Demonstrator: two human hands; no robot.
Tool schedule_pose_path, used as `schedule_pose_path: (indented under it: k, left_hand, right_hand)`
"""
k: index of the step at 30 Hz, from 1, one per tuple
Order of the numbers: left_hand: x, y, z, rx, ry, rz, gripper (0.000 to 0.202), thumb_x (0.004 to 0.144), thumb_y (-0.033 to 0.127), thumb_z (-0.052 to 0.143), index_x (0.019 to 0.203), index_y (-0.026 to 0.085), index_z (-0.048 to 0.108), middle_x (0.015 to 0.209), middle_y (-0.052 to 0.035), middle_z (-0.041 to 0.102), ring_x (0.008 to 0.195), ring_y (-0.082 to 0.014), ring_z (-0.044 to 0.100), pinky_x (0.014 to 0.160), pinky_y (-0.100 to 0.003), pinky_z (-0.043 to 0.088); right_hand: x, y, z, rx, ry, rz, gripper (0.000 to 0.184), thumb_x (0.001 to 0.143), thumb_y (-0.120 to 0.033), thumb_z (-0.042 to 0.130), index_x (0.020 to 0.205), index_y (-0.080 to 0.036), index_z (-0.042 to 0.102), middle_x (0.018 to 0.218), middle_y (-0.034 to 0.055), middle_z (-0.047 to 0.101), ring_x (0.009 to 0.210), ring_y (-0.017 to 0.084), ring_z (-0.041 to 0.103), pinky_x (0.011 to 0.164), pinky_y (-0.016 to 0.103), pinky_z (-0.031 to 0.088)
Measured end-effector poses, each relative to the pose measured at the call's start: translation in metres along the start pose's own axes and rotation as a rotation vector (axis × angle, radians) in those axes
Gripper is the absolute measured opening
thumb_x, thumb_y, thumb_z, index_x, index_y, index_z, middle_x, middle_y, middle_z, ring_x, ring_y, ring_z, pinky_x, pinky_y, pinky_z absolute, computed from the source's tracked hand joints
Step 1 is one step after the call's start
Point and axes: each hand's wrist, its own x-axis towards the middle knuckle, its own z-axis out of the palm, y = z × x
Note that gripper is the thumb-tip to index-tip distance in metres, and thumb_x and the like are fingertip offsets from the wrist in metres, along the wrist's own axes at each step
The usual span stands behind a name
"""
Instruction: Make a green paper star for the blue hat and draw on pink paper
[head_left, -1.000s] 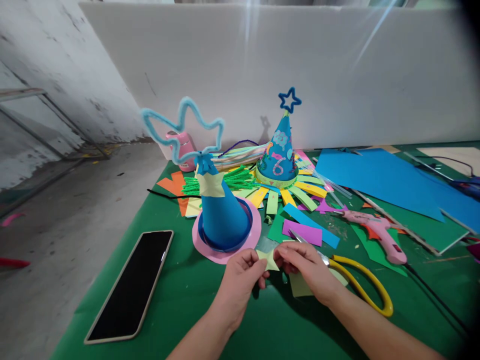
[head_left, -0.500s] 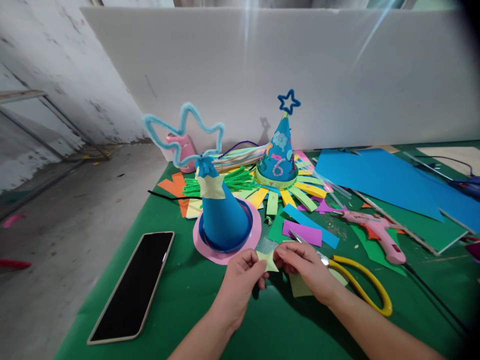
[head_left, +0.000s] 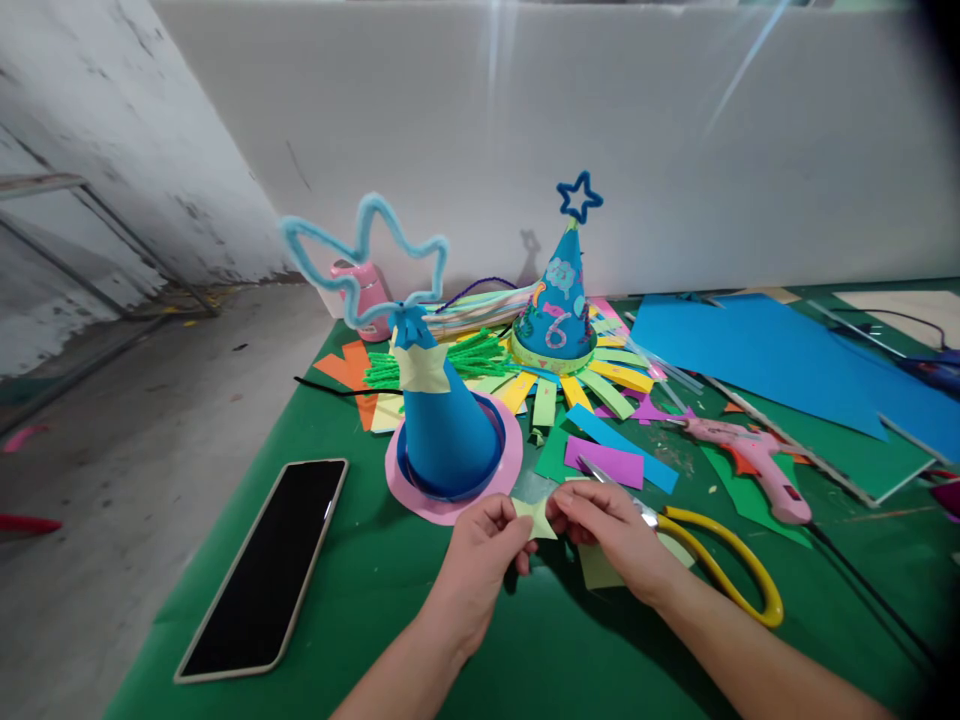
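Observation:
Between my two hands is a small pale yellow-green paper piece (head_left: pixel 535 520) with pointed corners. My left hand (head_left: pixel 491 540) pinches its left side between thumb and fingers. At its right edge the fingers of my right hand (head_left: pixel 596 520) are closed; the fingertips partly hide that side. Just beyond my left hand stands a blue paper cone hat (head_left: pixel 446 435) on a pink brim, with a pale band near the tip and a light blue fuzzy star (head_left: pixel 367 260) on top. Yellow-handled scissors (head_left: pixel 724 560) lie under my right hand and wrist, beside a pale green paper scrap (head_left: pixel 600 570).
A phone (head_left: pixel 266 570) lies at left on the green table. Farther back stands a decorated blue cone hat (head_left: pixel 561 300) with a dark star. Green fuzzy stems (head_left: pixel 480 358), a pink glue gun (head_left: pixel 750 455) with its cord, and blue sheets (head_left: pixel 765 350) lie around.
The view has tipped slightly, so the background sits a little higher. Both hands keep nearly the same grip on the paper piece.

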Motion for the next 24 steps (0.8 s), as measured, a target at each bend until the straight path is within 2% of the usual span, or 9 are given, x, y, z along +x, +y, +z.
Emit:
schedule_pose_path:
  k: [12, 20, 24]
  left_hand:
    - [0.0006, -0.0017, -0.0001, 0.003, -0.008, 0.003, 0.022, 0.067, 0.020, 0.059, 0.054, 0.016, 0.041, 0.049, 0.0034, 0.052, 0.040, -0.0040, 0.041, 0.045, -0.017, 0.028]
    - [0.0013, -0.0035, -0.0003, -0.014, -0.026, -0.002, 0.021, 0.067, 0.021, 0.059, 0.055, 0.015, 0.043, 0.049, 0.0030, 0.053, 0.040, -0.0044, 0.041, 0.043, -0.017, 0.026]
    - [0.0018, -0.0030, -0.0007, -0.041, -0.069, -0.016, 0.020, 0.071, 0.025, 0.056, 0.056, 0.014, 0.049, 0.053, 0.0002, 0.055, 0.043, -0.0062, 0.044, 0.045, -0.019, 0.030]
  right_hand:
    - [0.0000, -0.0008, 0.0001, -0.024, -0.008, 0.003, 0.027, 0.079, -0.035, 0.050, 0.063, -0.014, 0.058, 0.057, -0.0014, 0.051, 0.050, 0.008, 0.038, 0.047, 0.022, 0.027]
    - [-0.0003, 0.0018, 0.0043, -0.123, -0.069, -0.032, 0.023, 0.075, -0.031, 0.052, 0.060, -0.015, 0.048, 0.054, -0.0045, 0.038, 0.053, 0.009, 0.034, 0.049, 0.022, 0.026]
    - [-0.0003, 0.0048, 0.0042, -0.129, -0.056, -0.035, 0.022, 0.075, -0.030, 0.052, 0.058, -0.016, 0.046, 0.054, -0.0051, 0.037, 0.052, 0.009, 0.032, 0.049, 0.022, 0.025]
